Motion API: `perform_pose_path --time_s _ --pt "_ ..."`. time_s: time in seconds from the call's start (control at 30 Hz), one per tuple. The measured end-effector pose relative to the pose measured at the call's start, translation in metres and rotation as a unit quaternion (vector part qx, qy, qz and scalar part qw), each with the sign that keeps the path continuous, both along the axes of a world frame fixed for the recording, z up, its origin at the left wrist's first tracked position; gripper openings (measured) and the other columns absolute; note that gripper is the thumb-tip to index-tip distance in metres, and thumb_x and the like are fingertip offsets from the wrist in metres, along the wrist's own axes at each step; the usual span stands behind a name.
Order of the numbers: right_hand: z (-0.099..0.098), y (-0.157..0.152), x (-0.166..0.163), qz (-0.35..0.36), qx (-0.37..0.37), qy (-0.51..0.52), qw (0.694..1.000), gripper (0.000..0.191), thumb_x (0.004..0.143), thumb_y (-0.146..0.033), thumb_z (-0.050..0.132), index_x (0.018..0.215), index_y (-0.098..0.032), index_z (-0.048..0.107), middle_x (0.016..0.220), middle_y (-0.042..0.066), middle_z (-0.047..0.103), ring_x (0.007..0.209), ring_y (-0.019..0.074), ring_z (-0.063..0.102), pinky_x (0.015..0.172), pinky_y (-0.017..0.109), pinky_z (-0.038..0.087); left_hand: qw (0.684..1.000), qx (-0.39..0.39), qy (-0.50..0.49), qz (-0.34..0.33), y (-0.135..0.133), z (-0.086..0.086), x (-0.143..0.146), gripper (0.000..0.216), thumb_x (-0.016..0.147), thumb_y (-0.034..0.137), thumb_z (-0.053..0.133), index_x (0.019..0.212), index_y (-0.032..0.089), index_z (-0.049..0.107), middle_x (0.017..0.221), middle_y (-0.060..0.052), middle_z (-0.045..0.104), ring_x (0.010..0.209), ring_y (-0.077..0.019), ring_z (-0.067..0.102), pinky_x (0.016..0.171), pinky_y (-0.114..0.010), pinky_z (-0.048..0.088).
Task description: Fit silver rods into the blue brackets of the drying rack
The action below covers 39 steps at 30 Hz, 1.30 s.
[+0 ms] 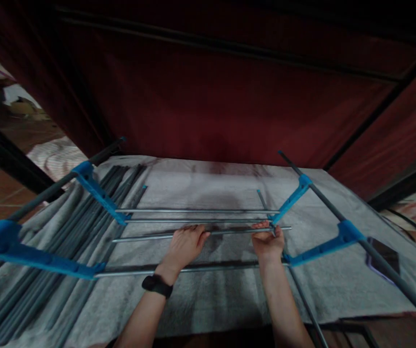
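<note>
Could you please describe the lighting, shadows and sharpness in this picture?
In the head view, lighting is dim, the red panel darkest towards the top; a pale highlight runs along the farthest crossbar; soft shadows lie on the cloth between the left hand and right hand; the phone at right looks slightly blurred.

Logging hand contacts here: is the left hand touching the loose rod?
Touching: the head view shows the left hand closed over the loose rod.
</note>
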State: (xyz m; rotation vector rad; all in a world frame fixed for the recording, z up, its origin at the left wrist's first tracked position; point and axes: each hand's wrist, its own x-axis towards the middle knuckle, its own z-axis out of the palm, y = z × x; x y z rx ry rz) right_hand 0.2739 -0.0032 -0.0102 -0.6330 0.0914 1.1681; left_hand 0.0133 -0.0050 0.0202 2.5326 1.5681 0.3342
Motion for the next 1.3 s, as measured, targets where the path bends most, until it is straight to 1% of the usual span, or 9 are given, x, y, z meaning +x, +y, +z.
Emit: perform_pose_path --time_s 0.1,0.2,0.37,0.57,0.77,0.9,0.97,1.17,1.3 --pt "-0.001 -0.002 -0.002 -0.013 -0.015 0.004 1.0 0.045 0.093 -0.043 0.02 0.071 -0.021 0.053 0.061 0.0 0.054 0.056 0.011 0.056 0.056 0.026 0.049 1.0 -0.013 0.01 0.003 -0.001 0.002 0.002 0.04 0.101 0.043 0.027 0.096 0.022 0.062 0.085 -0.005 0.071 0.082 -0.0214 0.068 0.071 -0.031 0.043" --pt "0.002 -0.001 -0.004 -0.015 -0.037 0.015 0.999 0.05 0.096 -0.044 0.016 0.068 -0.021 0.052 0.058 -0.002 0.052 0.052 0.0097 0.053 0.054 0.025 0.047 0.999 -0.02 0.025 0.004 -0.002 0.004 0.002 0.044 0.1 0.047 0.025 0.096 0.022 0.062 0.082 -0.006 0.072 0.081 -0.023 0.069 0.069 -0.032 0.042" --pt "0.005 0.002 -0.007 -0.013 -0.048 0.006 0.999 0.05 0.098 -0.047 0.021 0.067 -0.021 0.051 0.054 -0.003 0.051 0.049 0.0093 0.051 0.053 0.025 0.046 0.998 -0.037 0.044 0.024 -0.001 0.006 0.001 0.047 0.096 0.058 0.029 0.1 0.023 0.061 0.075 -0.004 0.072 0.078 -0.0243 0.07 0.068 -0.031 0.041" --pt "0.004 0.002 -0.006 -0.012 -0.058 0.02 0.998 0.049 0.098 -0.048 0.026 0.065 -0.021 0.05 0.053 -0.003 0.053 0.05 0.0104 0.054 0.055 0.026 0.047 0.998 -0.041 0.031 0.022 0.001 0.002 -0.001 0.039 0.097 0.054 0.034 0.105 0.022 0.056 0.077 -0.002 0.071 0.077 -0.0218 0.07 0.066 -0.03 0.039" --pt "-0.001 0.004 -0.008 -0.01 -0.082 0.01 0.997 0.035 0.095 -0.034 0.039 0.066 -0.022 0.053 0.055 -0.003 0.058 0.053 0.0098 0.058 0.059 0.025 0.051 0.999 -0.018 0.026 -0.005 0.004 0.0 -0.003 0.034 0.099 0.047 0.033 0.101 0.022 0.056 0.091 -0.004 0.071 0.085 -0.021 0.067 0.071 -0.03 0.04" --pt "-0.004 0.007 -0.012 0.008 -0.099 0.004 0.995 0.019 0.085 -0.015 0.048 0.068 -0.022 0.055 0.06 -0.003 0.063 0.058 0.0102 0.061 0.062 0.024 0.054 0.999 -0.023 0.035 0.014 0.007 -0.001 -0.007 0.035 0.099 0.047 0.033 0.101 0.022 0.057 0.093 -0.004 0.07 0.087 -0.0214 0.066 0.073 -0.031 0.04" --pt "-0.006 0.009 -0.015 0.014 -0.106 0.0 0.994 0.017 0.08 -0.01 0.05 0.069 -0.022 0.056 0.063 -0.002 0.065 0.059 0.011 0.063 0.062 0.024 0.055 0.999 -0.032 0.036 0.021 0.009 -0.001 -0.009 0.034 0.099 0.046 0.032 0.102 0.023 0.056 0.094 -0.004 0.071 0.087 -0.0212 0.067 0.072 -0.03 0.04" --pt "-0.009 0.009 -0.017 0.018 -0.098 -0.034 0.994 0.015 0.076 -0.008 0.052 0.07 -0.021 0.057 0.062 -0.003 0.066 0.059 0.0109 0.063 0.062 0.025 0.057 0.999 -0.045 0.018 0.018 0.01 -0.001 -0.011 0.026 0.097 0.045 0.04 0.106 0.025 0.054 0.094 -0.001 0.072 0.089 -0.0206 0.067 0.071 -0.029 0.04" --pt "-0.01 0.008 -0.017 0.035 -0.086 -0.044 0.995 0.014 0.075 -0.008 0.054 0.071 -0.021 0.058 0.066 -0.002 0.068 0.06 0.0115 0.065 0.061 0.025 0.056 0.999 -0.038 0.022 0.003 0.01 0.0 -0.011 0.026 0.099 0.042 0.035 0.102 0.024 0.054 0.097 -0.001 0.071 0.09 -0.0198 0.067 0.073 -0.029 0.04"
